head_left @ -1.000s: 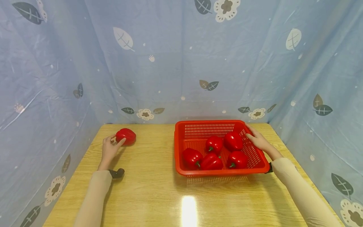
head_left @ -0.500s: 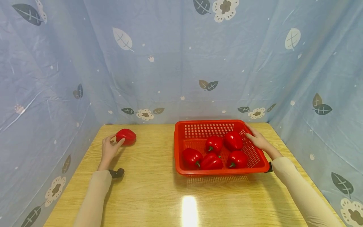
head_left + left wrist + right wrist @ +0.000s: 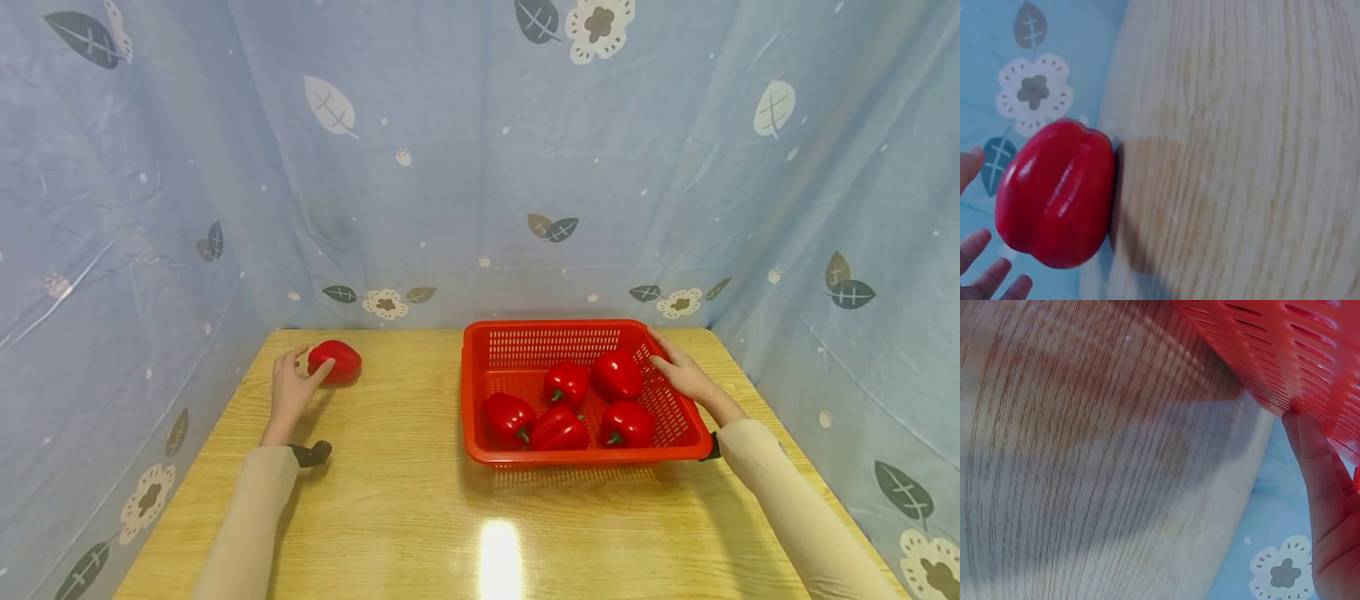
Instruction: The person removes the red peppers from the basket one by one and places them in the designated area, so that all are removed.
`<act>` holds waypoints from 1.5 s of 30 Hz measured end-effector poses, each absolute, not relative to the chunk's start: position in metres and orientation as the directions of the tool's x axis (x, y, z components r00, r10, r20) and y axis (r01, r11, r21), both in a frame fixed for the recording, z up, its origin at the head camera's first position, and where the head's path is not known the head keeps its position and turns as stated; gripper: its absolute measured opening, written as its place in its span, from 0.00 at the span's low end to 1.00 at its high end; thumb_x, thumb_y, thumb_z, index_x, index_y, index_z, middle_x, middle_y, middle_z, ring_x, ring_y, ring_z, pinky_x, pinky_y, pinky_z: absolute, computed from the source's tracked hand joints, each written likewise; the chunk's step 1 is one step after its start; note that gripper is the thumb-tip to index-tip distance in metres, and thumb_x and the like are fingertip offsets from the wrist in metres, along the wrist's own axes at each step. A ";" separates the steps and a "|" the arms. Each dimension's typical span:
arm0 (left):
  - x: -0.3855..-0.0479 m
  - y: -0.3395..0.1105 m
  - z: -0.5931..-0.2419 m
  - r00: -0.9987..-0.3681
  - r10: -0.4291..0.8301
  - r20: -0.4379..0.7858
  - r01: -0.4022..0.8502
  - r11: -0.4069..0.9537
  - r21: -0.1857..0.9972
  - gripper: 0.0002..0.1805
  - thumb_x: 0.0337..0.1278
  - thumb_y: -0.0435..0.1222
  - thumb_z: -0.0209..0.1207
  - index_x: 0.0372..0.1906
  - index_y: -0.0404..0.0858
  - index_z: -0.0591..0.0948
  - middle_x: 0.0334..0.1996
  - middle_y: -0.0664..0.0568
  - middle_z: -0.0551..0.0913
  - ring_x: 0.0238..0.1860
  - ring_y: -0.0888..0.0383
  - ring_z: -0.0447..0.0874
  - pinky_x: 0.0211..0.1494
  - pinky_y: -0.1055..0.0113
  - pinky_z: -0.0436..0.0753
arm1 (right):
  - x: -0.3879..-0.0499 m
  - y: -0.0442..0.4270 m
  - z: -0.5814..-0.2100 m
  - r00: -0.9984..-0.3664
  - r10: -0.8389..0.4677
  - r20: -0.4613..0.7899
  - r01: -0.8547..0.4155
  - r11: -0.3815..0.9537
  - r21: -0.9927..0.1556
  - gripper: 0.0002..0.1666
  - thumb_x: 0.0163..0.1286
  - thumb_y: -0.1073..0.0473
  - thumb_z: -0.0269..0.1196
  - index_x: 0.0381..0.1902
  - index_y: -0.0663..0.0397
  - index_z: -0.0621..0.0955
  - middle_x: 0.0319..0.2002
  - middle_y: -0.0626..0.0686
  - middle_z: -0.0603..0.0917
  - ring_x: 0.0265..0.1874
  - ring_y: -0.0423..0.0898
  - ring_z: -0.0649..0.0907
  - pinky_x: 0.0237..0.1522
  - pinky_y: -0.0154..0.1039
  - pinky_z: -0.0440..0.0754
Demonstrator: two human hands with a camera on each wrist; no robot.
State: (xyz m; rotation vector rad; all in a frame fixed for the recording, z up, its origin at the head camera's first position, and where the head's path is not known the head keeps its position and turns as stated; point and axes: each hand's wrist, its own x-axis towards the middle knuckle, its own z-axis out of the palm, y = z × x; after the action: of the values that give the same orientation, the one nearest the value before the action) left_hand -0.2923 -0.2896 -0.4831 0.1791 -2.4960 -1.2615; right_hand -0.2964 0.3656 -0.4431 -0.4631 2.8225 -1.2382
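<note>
On a pale wood-grain table (image 3: 405, 517), a glossy red, lobed bell pepper (image 3: 343, 359) is lying roughly crosswise at two o'clock from the nearer left hand (image 3: 291, 392), whose fingers (image 3: 991, 279) are standing apart.

Booth (image 3: 142, 275) with floral curtains (image 3: 442, 192)

A pale blue curtain (image 3: 420, 196) hung behind the wood-grained bench (image 3: 397, 500) and along both its sides, printed with grey and white leaves (image 3: 331, 106) and white flowers (image 3: 600, 25) with grey centres. A bright patch of reflected light (image 3: 500, 558) lay on the bench's near part.
</note>
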 end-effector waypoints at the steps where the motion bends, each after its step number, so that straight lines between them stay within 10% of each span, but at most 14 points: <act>1: -0.293 -0.289 -0.482 -0.932 -0.262 0.249 0.042 0.607 0.794 0.40 0.55 0.52 0.59 0.66 0.32 0.63 0.62 0.35 0.59 0.60 0.39 0.60 0.57 0.48 0.70 | -0.296 0.365 -0.443 -0.955 -0.281 0.095 -0.261 0.643 -0.720 0.34 0.75 0.61 0.43 0.72 0.62 0.43 0.66 0.75 0.54 0.52 0.68 0.74 0.41 0.33 0.78; 17: -0.300 -0.271 -0.474 -0.909 -0.228 0.348 0.134 0.633 0.762 0.36 0.52 0.47 0.63 0.62 0.34 0.68 0.59 0.37 0.65 0.60 0.41 0.61 0.61 0.44 0.64 | -0.294 0.366 -0.443 -0.960 -0.268 0.083 -0.247 0.666 -0.704 0.34 0.75 0.59 0.42 0.72 0.62 0.44 0.66 0.76 0.54 0.51 0.68 0.74 0.46 0.49 0.78; 45: -0.299 -0.242 -0.462 -0.930 -0.057 0.363 0.234 0.669 0.706 0.34 0.53 0.45 0.63 0.63 0.36 0.66 0.59 0.36 0.64 0.55 0.39 0.66 0.47 0.44 0.77 | -0.295 0.366 -0.442 -0.959 -0.273 0.078 -0.244 0.651 -0.719 0.34 0.75 0.61 0.42 0.72 0.63 0.43 0.65 0.76 0.54 0.50 0.68 0.75 0.40 0.34 0.79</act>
State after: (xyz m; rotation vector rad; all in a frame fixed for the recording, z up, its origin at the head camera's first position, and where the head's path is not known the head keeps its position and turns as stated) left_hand -0.2987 -0.2422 -0.4617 -0.1393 -2.5299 -1.1412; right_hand -0.2954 0.3659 -0.4417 -0.4420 2.8210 -1.2194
